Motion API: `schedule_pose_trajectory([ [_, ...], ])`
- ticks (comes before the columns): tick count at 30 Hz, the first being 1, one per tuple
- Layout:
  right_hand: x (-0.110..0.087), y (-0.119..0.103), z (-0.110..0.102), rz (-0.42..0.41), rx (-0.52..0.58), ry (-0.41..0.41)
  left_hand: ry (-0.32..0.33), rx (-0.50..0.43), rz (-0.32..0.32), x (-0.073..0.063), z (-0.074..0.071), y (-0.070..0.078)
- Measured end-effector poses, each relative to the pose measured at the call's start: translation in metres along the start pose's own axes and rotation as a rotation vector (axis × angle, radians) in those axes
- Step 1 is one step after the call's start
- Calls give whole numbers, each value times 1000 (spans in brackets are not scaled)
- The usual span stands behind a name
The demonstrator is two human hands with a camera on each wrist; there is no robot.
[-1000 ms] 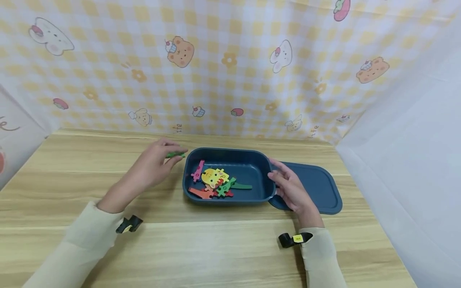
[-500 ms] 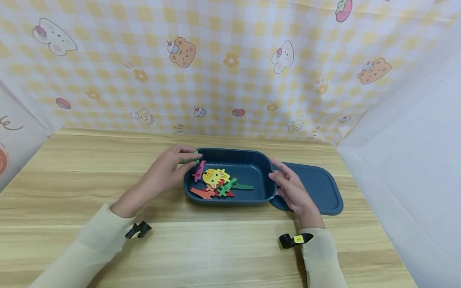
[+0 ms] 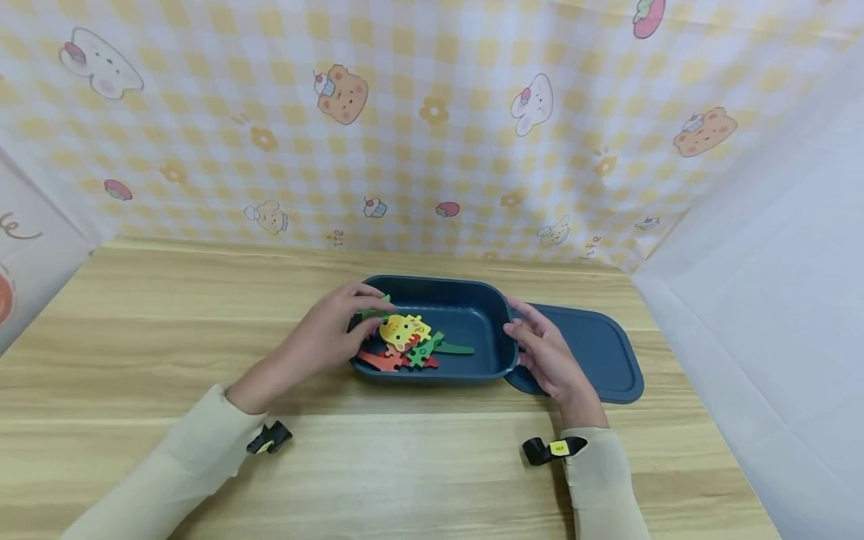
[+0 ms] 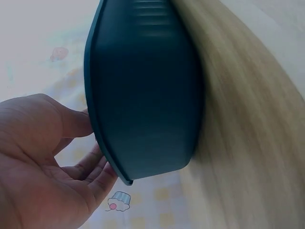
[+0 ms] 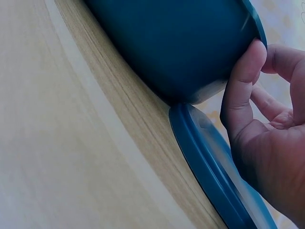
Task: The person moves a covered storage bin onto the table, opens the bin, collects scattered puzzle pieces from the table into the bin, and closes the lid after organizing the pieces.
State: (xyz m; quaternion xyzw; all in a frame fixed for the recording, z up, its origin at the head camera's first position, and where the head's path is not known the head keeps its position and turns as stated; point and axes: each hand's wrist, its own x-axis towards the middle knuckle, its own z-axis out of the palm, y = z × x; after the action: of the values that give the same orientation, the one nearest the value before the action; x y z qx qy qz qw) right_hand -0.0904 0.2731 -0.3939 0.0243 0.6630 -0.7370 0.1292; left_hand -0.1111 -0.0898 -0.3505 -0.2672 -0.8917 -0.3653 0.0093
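In the head view my left hand (image 3: 329,328) reaches over the left rim of a dark blue box (image 3: 466,326), pinching a light green puzzle piece (image 3: 385,299) between thumb and fingers. The fingertips are inside the box, and the left wrist view hides them and the piece behind the box wall (image 4: 143,95). Below them lie several puzzle pieces: a yellow one with an animal face (image 3: 403,331), a green one (image 3: 424,350), an orange one (image 3: 380,362) and some red. My right hand (image 3: 550,356) grips the box's right end, thumb at the rim.
The matching blue lid (image 3: 597,352) lies flat on the wooden table (image 3: 405,465), partly under the right hand and against the box's right end. A yellow-checked cloth (image 3: 432,150) hangs behind the table, with a white one (image 3: 763,247) at the right.
My left hand has moved right, from beside the box to over its left end, carrying the green puzzle piece inside. It now covers the pink piece. The right hand keeps its grip on the box.
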Motion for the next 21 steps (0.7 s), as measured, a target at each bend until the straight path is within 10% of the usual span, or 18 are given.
schedule_pose_trajectory([
  [21, 2, 1, -3, 8, -29, 9, 83, -43, -22, 3, 3, -9],
])
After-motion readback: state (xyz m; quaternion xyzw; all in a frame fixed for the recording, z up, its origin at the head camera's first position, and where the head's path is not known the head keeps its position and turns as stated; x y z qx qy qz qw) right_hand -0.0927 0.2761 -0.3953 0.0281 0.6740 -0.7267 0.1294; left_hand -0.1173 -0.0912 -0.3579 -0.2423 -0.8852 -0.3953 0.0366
